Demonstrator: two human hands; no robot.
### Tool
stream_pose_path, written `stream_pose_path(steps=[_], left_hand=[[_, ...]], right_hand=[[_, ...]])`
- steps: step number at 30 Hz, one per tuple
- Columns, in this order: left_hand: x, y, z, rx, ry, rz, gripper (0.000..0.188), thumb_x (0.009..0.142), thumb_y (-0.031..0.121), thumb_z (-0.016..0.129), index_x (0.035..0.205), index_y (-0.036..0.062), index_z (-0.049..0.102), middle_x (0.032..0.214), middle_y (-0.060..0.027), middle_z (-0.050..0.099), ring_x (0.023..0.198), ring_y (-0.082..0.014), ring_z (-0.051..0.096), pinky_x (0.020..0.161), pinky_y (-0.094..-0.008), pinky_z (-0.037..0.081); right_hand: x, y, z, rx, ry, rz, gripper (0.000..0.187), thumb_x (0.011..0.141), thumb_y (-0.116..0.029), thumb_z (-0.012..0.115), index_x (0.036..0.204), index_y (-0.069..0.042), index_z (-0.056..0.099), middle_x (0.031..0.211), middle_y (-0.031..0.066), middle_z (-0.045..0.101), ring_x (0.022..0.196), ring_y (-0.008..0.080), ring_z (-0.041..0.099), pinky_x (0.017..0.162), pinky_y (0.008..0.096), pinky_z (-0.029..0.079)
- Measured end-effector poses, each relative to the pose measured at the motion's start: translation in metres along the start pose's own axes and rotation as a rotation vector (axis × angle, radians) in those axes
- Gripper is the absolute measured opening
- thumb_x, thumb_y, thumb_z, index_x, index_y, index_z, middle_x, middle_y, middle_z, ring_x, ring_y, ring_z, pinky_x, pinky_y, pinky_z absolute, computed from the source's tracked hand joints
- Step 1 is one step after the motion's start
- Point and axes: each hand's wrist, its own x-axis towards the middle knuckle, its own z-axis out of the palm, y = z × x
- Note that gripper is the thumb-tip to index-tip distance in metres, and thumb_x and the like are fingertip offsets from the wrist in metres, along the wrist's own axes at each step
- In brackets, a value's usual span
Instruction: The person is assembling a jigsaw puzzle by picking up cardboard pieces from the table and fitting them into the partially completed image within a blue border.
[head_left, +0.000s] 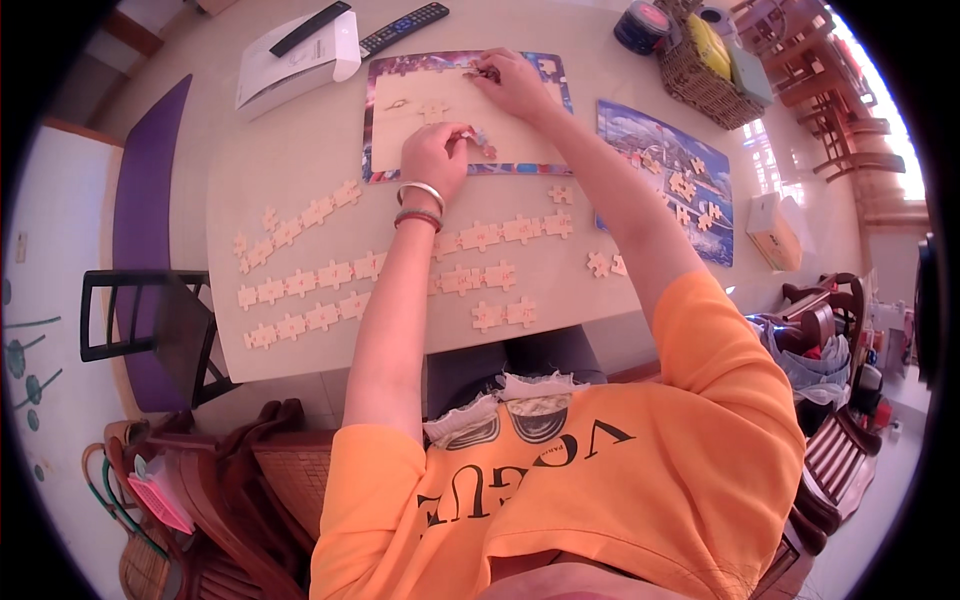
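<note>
Purple-and-blue-edged, one puzzle tray [369, 130] is laid on the worktop [590, 340], with both hands held over it. One dark piece [486, 73] is pinched by the right hand [515, 85] near the far edge. The left hand [435, 155] is curled beside coloured pieces [488, 152]; whether any is gripped cannot be told. One pale piece [433, 112] is left loose inside. Two bracelets [418, 203] are worn; one blue picture board [650, 125] is placed to the right
</note>
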Motion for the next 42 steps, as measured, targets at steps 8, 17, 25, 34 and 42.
stream_pose_path(steps=[8,17,25,34,42], left_hand=[[-0.001,-0.001,0.000,-0.012,0.002,-0.010,0.016,0.076,0.004,0.058,0.090,0.0044,0.065,0.084,-0.0116,0.064,0.075,-0.0220,0.063,0.069,-0.0312,0.049],[0.000,-0.001,0.000,-0.011,0.005,-0.015,0.016,0.076,0.005,0.058,0.090,0.0039,0.065,0.083,-0.0118,0.064,0.074,-0.0219,0.063,0.068,-0.0308,0.050],[0.000,-0.002,0.002,-0.017,0.002,-0.021,0.015,0.076,0.004,0.058,0.089,0.0041,0.065,0.083,-0.0116,0.065,0.074,-0.0217,0.063,0.068,-0.0309,0.050],[-0.003,-0.004,0.004,-0.021,0.016,-0.013,0.015,0.077,0.004,0.058,0.090,0.0039,0.065,0.083,-0.0108,0.065,0.074,-0.0206,0.063,0.067,-0.0297,0.049],[0.000,-0.004,0.004,-0.070,0.030,-0.049,0.014,0.075,0.004,0.058,0.087,0.0046,0.065,0.079,-0.0115,0.064,0.072,-0.0238,0.062,0.067,-0.0325,0.050]], right_hand=[[0.001,0.001,0.002,0.002,-0.008,0.036,0.028,0.074,-0.023,0.066,0.088,0.001,0.062,0.096,0.0142,0.060,0.091,0.0308,0.056,0.081,0.0373,0.045],[0.002,0.002,0.002,-0.049,-0.032,0.061,0.030,0.078,-0.025,0.064,0.093,0.001,0.061,0.099,0.0145,0.059,0.094,0.0307,0.056,0.083,0.0374,0.044],[0.002,-0.006,-0.003,-0.088,-0.013,0.070,0.028,0.076,-0.025,0.066,0.090,-0.001,0.066,0.097,0.0120,0.062,0.093,0.0292,0.057,0.082,0.0371,0.045],[-0.005,-0.026,-0.014,-0.622,-0.300,-0.125,0.028,0.086,-0.029,0.050,0.099,-0.012,0.067,0.116,0.0062,0.055,0.109,0.0234,0.050,0.091,0.0405,0.040],[-0.025,-0.019,-0.009,-0.531,-0.211,-0.131,0.058,0.091,-0.042,0.037,0.134,-0.002,0.032,0.138,0.0104,0.035,0.130,0.0255,0.028,0.106,0.0473,0.020]])
